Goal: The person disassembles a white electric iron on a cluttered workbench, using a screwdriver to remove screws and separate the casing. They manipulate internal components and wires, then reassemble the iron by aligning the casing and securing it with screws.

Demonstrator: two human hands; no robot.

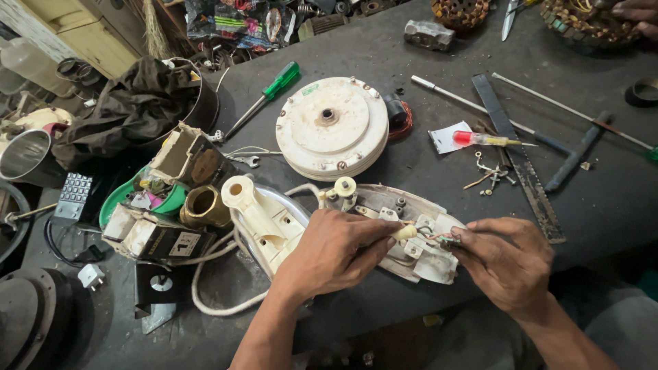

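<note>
Two hands, left hand (332, 250) and right hand (505, 259), pinching iron wires (430, 236) over cluttered workbench (425, 157) (dark, grimy).

A green-handled screwdriver (274, 89) lies beside a round cream motor housing (332, 128) — brass fitting (204, 206) nearby.

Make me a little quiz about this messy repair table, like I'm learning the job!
1. True or false: the left hand rests on the opened electric iron.
2. What colour is the handle of the screwdriver lying left of the round white motor housing?
3. What does the right hand pinch? A) thin wires B) the brass fitting C) the metal file

Key: 1 true; 2 green; 3 A
</note>
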